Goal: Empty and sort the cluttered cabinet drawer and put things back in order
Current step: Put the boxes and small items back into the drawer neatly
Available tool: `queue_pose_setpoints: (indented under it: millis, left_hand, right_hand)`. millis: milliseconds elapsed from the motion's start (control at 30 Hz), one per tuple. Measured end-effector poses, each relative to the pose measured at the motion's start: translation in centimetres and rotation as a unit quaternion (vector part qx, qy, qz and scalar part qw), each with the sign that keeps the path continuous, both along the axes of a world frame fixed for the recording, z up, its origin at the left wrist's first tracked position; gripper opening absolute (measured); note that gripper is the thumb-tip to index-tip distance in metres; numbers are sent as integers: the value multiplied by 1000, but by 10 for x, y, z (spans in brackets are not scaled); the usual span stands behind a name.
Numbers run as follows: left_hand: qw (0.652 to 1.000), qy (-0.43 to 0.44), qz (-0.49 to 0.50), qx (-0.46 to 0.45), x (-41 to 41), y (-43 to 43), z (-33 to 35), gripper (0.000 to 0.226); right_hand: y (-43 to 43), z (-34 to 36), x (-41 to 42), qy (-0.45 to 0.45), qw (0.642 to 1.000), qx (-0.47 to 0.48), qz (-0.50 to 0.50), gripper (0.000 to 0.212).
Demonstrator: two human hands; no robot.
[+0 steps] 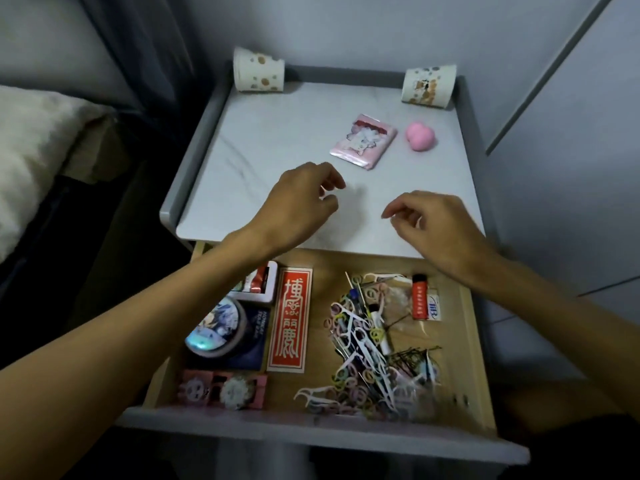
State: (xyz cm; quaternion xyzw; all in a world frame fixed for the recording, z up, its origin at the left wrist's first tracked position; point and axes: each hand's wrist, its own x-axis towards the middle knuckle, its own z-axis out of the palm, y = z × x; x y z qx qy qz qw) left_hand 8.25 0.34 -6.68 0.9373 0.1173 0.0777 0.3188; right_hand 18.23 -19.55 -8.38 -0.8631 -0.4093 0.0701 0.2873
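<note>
The cabinet drawer (479,358) stands pulled out below me. Its left half holds a red label box (289,318), a round picture tin (214,327) on a dark blue box (254,337), a white tin (263,289) and pink hair clips (221,389). Its right half is a tangle of floss picks, hair ties and hairpins (367,348), with a red lighter (419,296). Over the cabinet top (263,140), my left hand (301,206) hovers, fingers loosely curled, nothing seen in it. My right hand (436,226) hovers beside it; a white sliver shows at its fingers.
A pink tissue pack (363,142) and a pink squishy toy (420,136) lie on the top. Two paper cups (258,69) (429,86) lie on their sides at the back corners. A bed with a white pillow (31,150) is to the left, a grey wall panel to the right.
</note>
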Motion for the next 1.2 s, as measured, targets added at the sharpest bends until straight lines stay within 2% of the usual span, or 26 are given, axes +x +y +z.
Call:
queue_pose_setpoints:
  millis: [67,133,233,300,367,433,500,600,700,833,1033,1100,1200]
  left_hand:
    - [999,-24,-31,-8,-7,-15,-4,18]
    - [997,7,-70,-27,-21,-27,-14,14]
    - [985,114,-129,14,-43,-40,-41,19]
    - [959,240,-146,29,-55,-46,-63,30]
    - [926,353,-137,8,-63,-50,-81,45]
    - [911,392,-114,-54,-67,-52,-96,60]
    - [913,384,-84,-110,-68,-56,-103,63]
    - [894,364,-23,-258,-67,-64,-111,57]
    - [891,337,-27,-304,-64,-71,-114,58]
    - [860,296,5,-416,-62,-74,-118,49]
    - [867,293,20,-403,-63,-68,-123,46]
    - [877,288,32,-384,-61,-69,-125,49]
    - [902,295,21,-313,-59,-72,-127,57]
  right_hand:
    - [-12,-3,-20,40,995,-55,70,17]
    - [-24,-13,-37,71,975,-169,126,18]
    - [-38,-42,-54,63,924,-337,169,47]
    - [-44,-58,-64,61,902,-390,176,63]
    - [-45,-70,-71,60,900,-389,186,64]
    - [-43,-76,-73,51,908,-375,181,59]
    - [-42,-80,-71,45,915,-368,162,53]
    - [-44,-81,-64,33,913,-384,131,51]
    - [-46,-80,-55,50,919,-374,115,33]
    - [-47,-82,-52,20,921,-375,102,19]
    - [-45,-81,-50,42,929,-365,53,46]
    - [-44,-78,-52,13,927,-370,53,54]
    - [-40,-72,-65,-32,948,-308,70,47]
